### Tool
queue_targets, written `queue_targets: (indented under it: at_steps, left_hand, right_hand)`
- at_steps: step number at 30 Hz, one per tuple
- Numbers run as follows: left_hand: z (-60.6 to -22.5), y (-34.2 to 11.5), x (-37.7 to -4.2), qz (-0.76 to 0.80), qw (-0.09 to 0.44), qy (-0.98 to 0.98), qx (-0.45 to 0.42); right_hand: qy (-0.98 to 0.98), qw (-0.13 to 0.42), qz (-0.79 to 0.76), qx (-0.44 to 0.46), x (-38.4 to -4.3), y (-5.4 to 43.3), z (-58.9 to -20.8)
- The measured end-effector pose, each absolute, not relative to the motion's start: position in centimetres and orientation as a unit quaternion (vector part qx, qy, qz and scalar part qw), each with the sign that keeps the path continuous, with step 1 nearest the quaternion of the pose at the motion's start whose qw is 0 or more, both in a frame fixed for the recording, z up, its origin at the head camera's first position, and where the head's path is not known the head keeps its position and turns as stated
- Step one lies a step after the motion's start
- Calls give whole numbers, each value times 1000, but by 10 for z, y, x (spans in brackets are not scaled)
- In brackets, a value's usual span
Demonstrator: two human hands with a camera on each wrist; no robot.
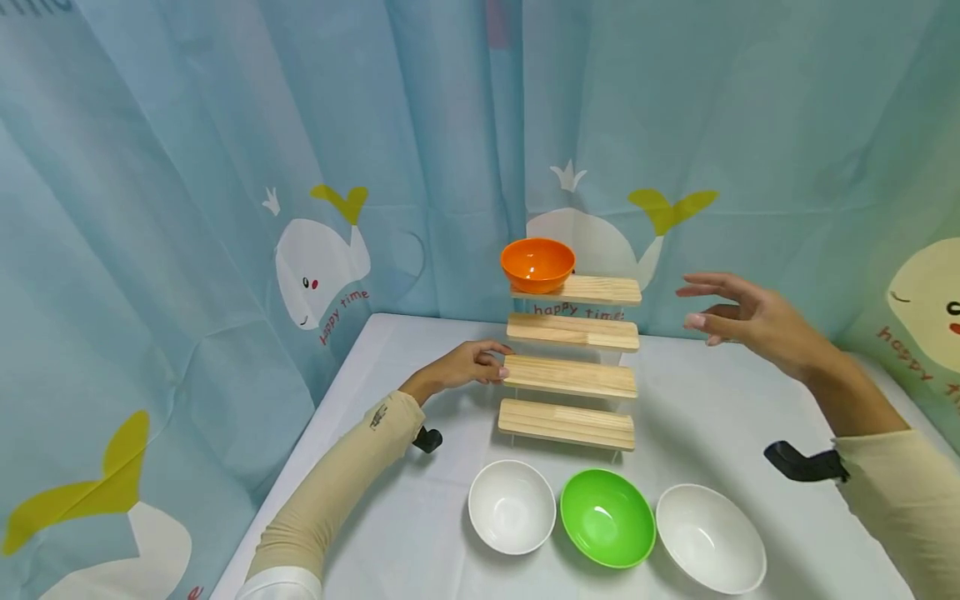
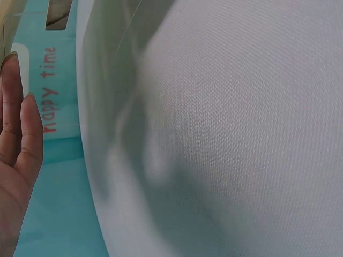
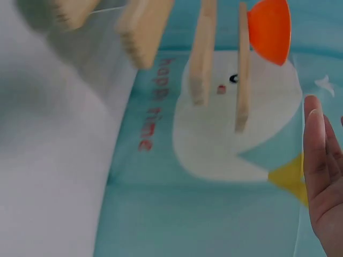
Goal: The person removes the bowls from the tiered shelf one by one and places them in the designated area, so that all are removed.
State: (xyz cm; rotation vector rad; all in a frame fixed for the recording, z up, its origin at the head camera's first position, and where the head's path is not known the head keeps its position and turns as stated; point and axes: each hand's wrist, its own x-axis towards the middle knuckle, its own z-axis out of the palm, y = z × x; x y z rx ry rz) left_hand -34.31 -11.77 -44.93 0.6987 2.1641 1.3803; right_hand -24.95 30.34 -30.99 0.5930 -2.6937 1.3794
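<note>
A tiered wooden display rack (image 1: 570, 377) with clear supports stands on the white-covered table. On the left end of its top board sits an orange bowl (image 1: 537, 265), which also shows in the right wrist view. My left hand (image 1: 472, 365) is at the rack's left side, fingertips right at the end of a middle board, fingers loosely bent. In the left wrist view, the fingers (image 2: 31, 126) point up toward the board's end. Raised in the air to the right of the rack, my right hand (image 1: 750, 315) holds nothing, its fingers spread from the thumb.
In front of the rack, a white bowl (image 1: 512, 507), a green bowl (image 1: 607, 518) and another white bowl (image 1: 711, 538) stand in a row. A light blue curtain (image 1: 450, 167) with whale prints hangs behind and beside the table.
</note>
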Motion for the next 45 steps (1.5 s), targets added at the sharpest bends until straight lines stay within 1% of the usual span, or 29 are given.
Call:
queue_targets:
  at_steps: [10, 20, 31, 45]
  left_hand:
    - [-450, -116, -343, 503, 239, 791, 255]
    - [-451, -114, -342, 501, 236, 791, 261]
    - [-449, -111, -340, 503, 238, 787, 265]
    - [-450, -110, -342, 500, 235, 791, 263]
  right_hand:
    - [-875, -31, 448, 178, -313, 243, -288]
    - [-874, -61, 457, 157, -354, 209, -280]
    - [-856, -112, 478, 161, -372, 183, -296]
    - [-856, -122, 476, 159, -375, 169, -301]
